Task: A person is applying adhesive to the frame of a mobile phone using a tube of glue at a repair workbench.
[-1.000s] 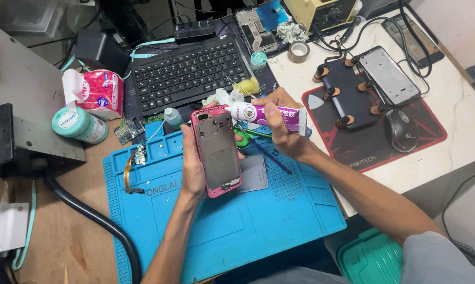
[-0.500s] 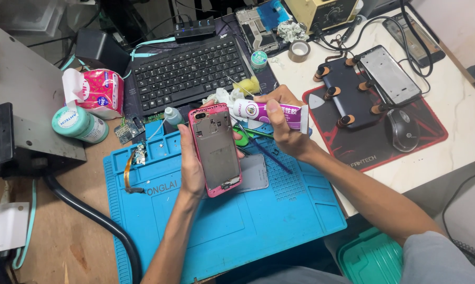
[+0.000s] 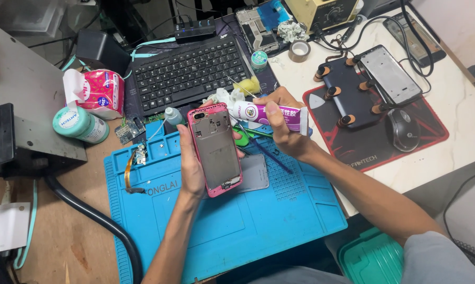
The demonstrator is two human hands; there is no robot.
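Pink phone frame [image 3: 215, 150] stood lengthwise, top toward upper frame, clasped by left hand [image 3: 191, 163]; right hand [image 3: 282, 123] gripped glue tube [image 3: 269, 114], nozzle pointing left.

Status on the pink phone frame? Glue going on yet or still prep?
Done: the pink phone frame is stripped open, with no screen fitted.
In hand: the left hand holds the frame upright over the blue repair mat; the right hand holds the white-and-purple adhesive tube, nozzle by the frame's top right corner.
Left: no glue bead is visible, and the grey panel lies on the mat behind the frame.
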